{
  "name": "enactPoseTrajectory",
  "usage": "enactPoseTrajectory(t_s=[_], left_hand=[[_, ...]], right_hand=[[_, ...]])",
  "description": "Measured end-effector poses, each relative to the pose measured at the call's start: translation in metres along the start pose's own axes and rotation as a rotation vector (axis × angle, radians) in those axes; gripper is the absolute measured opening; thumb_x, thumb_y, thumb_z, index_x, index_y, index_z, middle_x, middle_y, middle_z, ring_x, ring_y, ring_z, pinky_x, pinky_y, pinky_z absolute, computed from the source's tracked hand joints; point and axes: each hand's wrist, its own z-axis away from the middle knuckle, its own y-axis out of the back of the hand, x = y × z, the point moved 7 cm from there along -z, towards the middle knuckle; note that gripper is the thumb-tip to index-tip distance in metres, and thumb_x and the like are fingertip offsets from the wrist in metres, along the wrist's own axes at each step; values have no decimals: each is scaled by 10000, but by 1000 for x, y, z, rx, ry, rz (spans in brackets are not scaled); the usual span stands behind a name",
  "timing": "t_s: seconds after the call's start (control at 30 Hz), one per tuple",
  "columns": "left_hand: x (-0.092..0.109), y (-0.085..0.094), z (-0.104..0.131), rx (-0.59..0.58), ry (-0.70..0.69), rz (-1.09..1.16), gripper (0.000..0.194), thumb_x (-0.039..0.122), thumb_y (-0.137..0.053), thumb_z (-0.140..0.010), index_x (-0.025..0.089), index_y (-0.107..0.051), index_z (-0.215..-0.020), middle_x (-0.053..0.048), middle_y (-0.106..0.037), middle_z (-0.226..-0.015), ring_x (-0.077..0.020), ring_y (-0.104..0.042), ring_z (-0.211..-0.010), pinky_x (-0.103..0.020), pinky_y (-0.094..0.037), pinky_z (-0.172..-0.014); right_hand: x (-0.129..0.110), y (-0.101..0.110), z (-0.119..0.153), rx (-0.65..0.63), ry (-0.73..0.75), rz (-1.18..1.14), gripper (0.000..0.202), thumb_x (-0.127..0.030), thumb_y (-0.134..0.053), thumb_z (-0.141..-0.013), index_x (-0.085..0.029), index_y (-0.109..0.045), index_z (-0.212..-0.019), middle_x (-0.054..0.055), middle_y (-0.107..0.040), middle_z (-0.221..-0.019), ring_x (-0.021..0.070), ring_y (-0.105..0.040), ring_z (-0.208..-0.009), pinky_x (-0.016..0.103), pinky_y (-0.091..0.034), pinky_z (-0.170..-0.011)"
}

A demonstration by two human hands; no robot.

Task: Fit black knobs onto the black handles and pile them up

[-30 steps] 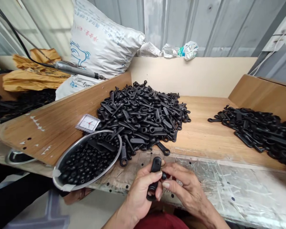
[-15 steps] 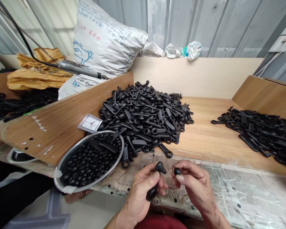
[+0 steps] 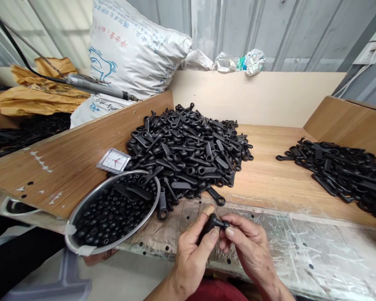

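My left hand point(image 3: 192, 253) is wrapped round a black plastic lever part point(image 3: 210, 225), whose stem points right. The fingers of my right hand point(image 3: 249, 242) pinch a small black cap point(image 3: 226, 224) against the end of that stem. Tape covers one fingertip of the left hand. Beyond the hands lies a large heap of black lever parts point(image 3: 188, 154). To the left, a metal bowl point(image 3: 158, 200) holds many small black caps, with a few levers resting on top.
A small clock point(image 3: 113, 161) stands behind the bowl. A second heap of levers point(image 3: 341, 167) lies at right. Wooden boards edge the bench. At left are a power screwdriver point(image 3: 97, 88), a white sack point(image 3: 138, 46) and yellow sacking point(image 3: 44, 96).
My hands have come together, and the cap in my right hand now meets the lever's stem. The lever has turned in my left hand. The view has shifted slightly.
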Motion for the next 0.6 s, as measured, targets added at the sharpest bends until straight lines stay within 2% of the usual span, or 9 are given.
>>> enactPoseTrajectory(t_s=[0.07, 0.13, 0.3, 0.5, 0.6], left_hand=[[5, 4, 2, 26, -81, -188, 378, 223, -592, -779, 249, -573, -1156, -24, -670, -899, -171, -599, -836, -216, -442, -774], [11, 4, 4, 27, -147, -312, 419, 186, -582, -782, 234, -537, -1196, -42, -652, -1008, -190, -574, -955, -208, -409, -839], [13, -2, 5, -27, -220, -410, 464, 153, -545, -800, 179, -468, -1257, -73, -670, -940, -196, -607, -893, -213, -433, -802], [21, -16, 16, 45, -606, -803, 422, 169, -362, -882, 56, -360, -1289, -139, -618, -1073, -169, -606, -944, -223, -475, -809], [18, -17, 12, 89, -617, -945, 393, 174, -303, -898, 43, -356, -1265, -148, -618, -1072, -153, -606, -956, -206, -485, -808]], right_hand=[[2, 0, 0, 15, -3, -11, 166, -266, -700, -689, -184, -706, -834, 16, -632, -541, 124, -575, -441, 201, -481, -398], [3, 0, 0, 23, -11, -25, 159, -278, -698, -692, -181, -709, -818, 14, -624, -520, 116, -565, -423, 192, -474, -386], [6, 1, -1, 37, -41, -57, 146, -290, -701, -685, -170, -709, -770, 16, -616, -493, 101, -540, -382, 169, -448, -355], [8, 2, 5, 104, 35, 69, 129, -300, -664, -726, -188, -700, -779, -9, -580, -449, 80, -498, -364, 152, -423, -357], [7, 5, 4, 132, 41, 212, 164, -328, -641, -741, -173, -686, -773, -21, -547, -449, 76, -480, -377, 160, -416, -374]])
